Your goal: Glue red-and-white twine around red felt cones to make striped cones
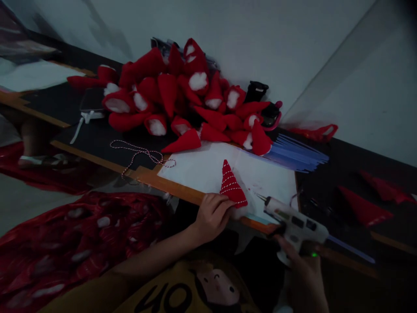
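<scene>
My left hand (pixel 213 217) pinches the lower edge of a small red felt cone hat (pixel 232 186), which has red-and-white twine wound round it in several turns. White stuffing shows at its base. In my right hand (pixel 301 265) is a white hot glue gun (pixel 295 224), its nozzle pointing left towards the hat but apart from it. A clear glue stick (pixel 352 248) sticks out of the gun's back, and a green light glows near my fingers. Beneath the hat lies a white sheet (pixel 273 174) on the dark table.
Behind the sheet is a heap of stuffed red cones (pixel 167 93). Glue sticks (pixel 296 152) lie to its right, loose twine (pixel 143 152) to its left. Red felt pieces (pixel 363 206) are at the right. A red bag (pixel 81 243) full of twine-wound cones stands below left. A person's foot (pixel 35 161) shows beyond.
</scene>
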Demonstrator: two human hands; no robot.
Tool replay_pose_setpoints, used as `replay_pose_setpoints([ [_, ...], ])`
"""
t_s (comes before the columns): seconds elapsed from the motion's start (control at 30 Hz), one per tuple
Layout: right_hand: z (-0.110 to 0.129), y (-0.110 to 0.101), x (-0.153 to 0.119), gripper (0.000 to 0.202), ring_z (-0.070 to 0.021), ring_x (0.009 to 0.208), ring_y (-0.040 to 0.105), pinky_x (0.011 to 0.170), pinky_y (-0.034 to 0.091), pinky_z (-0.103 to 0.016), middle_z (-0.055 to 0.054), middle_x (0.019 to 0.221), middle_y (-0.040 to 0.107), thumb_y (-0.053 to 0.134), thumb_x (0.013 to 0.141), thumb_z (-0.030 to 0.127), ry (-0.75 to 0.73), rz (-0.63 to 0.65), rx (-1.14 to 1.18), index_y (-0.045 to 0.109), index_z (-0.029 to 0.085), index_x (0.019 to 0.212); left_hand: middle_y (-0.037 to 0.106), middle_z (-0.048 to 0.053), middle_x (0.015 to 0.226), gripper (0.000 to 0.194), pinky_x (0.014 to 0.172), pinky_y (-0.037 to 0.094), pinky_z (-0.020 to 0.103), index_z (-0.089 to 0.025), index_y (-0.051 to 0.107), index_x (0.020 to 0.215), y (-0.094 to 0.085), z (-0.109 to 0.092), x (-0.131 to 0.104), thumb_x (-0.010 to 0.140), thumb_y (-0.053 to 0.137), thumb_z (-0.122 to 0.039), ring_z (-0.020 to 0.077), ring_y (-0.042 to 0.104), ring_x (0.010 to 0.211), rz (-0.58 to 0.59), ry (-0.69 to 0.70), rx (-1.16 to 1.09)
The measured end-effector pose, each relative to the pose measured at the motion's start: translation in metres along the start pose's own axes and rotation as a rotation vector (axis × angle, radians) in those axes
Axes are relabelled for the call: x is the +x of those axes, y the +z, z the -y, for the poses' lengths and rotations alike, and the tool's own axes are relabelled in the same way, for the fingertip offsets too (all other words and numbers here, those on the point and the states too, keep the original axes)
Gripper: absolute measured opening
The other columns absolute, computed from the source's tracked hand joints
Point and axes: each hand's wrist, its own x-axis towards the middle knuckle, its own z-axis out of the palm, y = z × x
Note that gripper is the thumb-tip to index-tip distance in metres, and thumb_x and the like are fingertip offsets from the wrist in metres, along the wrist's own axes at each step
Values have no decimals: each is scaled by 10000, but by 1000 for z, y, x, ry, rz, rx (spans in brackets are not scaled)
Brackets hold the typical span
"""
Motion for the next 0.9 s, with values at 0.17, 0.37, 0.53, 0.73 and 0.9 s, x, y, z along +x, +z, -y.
replay_pose_setpoints([
  [0.17,2,1,-24,289,-249,835,703,723,576,-308,-87,846,744,748,711,428,109,-9,-130,709,174,844,653,90,978,237,752,464,366,-167,610,1091,-1,0,-3,865,575,-106,212,570,884,21,-7,-33],
  [0.37,-2,6,-23,246,-261,837,727,765,604,-343,-83,863,758,745,717,406,-34,46,-142,726,194,839,655,91,969,228,757,468,365,-172,619,1095,1,0,2,880,553,-131,213,572,888,18,21,-31],
  [0.53,-10,1,-19,244,-273,879,724,848,586,-386,-93,908,762,737,753,386,-165,175,-179,727,193,902,664,94,953,205,729,459,357,-169,630,1063,2,-3,4,887,533,-129,206,571,843,3,47,-24],
  [0.73,-20,-2,-21,228,-255,883,723,820,590,-353,-99,938,754,719,791,345,-203,126,-210,699,198,963,666,95,944,190,723,451,354,-159,630,1050,3,-4,5,887,536,-129,206,574,843,6,69,-24],
  [0.9,-14,0,-20,225,-261,932,703,841,576,-382,-102,985,738,707,800,317,-302,172,-226,689,198,991,662,87,937,197,726,452,358,-162,625,1053,3,-2,4,872,560,-121,205,569,836,9,90,-5],
])
